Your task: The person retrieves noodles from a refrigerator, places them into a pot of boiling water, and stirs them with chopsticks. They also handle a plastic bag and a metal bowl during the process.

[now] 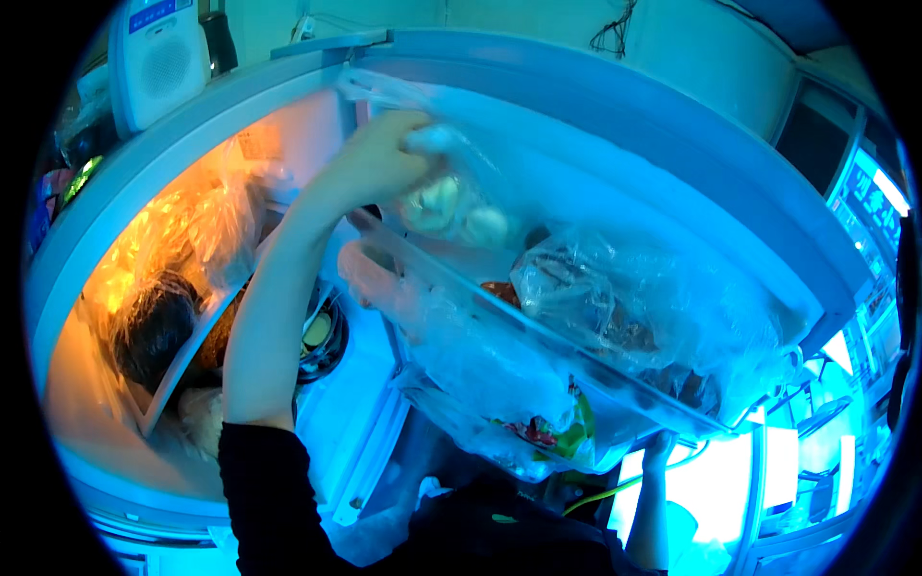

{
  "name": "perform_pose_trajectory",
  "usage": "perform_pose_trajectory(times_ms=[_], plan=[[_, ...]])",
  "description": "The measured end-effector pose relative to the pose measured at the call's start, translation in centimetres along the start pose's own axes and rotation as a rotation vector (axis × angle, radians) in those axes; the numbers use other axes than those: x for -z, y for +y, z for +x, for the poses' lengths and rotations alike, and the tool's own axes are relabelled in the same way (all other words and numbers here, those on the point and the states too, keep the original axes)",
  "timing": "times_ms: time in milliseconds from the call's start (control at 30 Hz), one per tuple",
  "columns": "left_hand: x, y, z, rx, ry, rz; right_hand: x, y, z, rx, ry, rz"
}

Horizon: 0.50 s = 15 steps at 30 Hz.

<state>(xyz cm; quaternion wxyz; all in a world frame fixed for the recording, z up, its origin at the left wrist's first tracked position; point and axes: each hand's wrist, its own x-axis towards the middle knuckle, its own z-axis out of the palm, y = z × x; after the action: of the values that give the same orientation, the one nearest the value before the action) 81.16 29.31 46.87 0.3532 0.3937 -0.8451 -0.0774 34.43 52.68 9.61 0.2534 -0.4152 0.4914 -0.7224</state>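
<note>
My left hand [403, 158] reaches up to the inner side of an open refrigerator door [576, 165], closed around a clear plastic bag [464, 191]. Pale, rounded pieces of food show through that bag; I cannot tell what they are. Beneath it runs the rim of a transparent door bin [533, 324], which holds a large crumpled clear bag [591, 288] with dark contents. Low at the right, my right hand [658, 445] is at the underside of the bin's far end. Its fingers are partly hidden, so their grip is unclear.
To the left, the warmly lit fridge interior [79, 403] holds a dark plastic-wrapped bundle [155, 327], bunched clear bags [227, 223] and a bowl of food [317, 335]. More bags [497, 389] fill the lower door area. A white speaker-like device [162, 68] stands on top.
</note>
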Motion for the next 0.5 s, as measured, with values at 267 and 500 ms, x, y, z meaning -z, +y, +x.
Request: perform_pose_trajectory(times_ms=[267,500], plan=[[0.2,-2.5,-0.1,0.0,0.311,-0.193,0.2,0.2,0.5,-0.012,0.061,-0.001],[1.3,1.3,-7.5,-0.094,0.203,-0.264,3.4,0.3,-0.1,-0.031,0.227,0.029]])
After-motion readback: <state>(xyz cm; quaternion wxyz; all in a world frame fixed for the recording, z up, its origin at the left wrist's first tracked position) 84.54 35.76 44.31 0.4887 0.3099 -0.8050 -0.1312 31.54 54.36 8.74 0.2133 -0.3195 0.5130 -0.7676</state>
